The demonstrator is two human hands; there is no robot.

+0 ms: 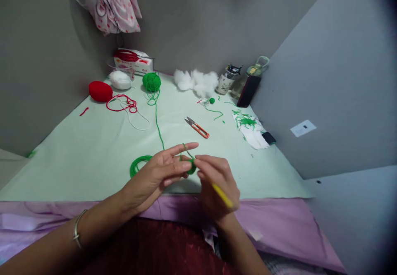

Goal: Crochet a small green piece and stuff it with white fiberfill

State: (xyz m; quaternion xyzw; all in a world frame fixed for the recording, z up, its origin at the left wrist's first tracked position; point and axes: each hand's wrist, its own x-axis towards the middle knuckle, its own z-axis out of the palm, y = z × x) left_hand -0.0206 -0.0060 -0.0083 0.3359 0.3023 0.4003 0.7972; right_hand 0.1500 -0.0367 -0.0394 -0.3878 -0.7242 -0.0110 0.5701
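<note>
Between thumb and fingers, my left hand (166, 168) pinches a small green crochet piece (191, 167). Its index finger is stretched out with green yarn looped over it. My right hand (218, 182) is closed on a yellow-handled crochet hook (223, 195), and its fingertips meet the green piece; the hook's tip is hidden there. A strand runs from the green yarn ball (151, 82) at the back down toward my left hand. Beside that hand lies a coil of green yarn (135, 165), partly covered by it. Orange-handled thread snips (197, 127) rest beyond my hands.
Red yarn (100, 91) and white yarn (120, 80) balls sit at the left, before a box (139, 63). White stuffing (198, 83), a pen cup (226, 80), a bottle (240, 84) and a dark phone (249, 91) line the back. Green scraps lie on white paper (256, 136) at right.
</note>
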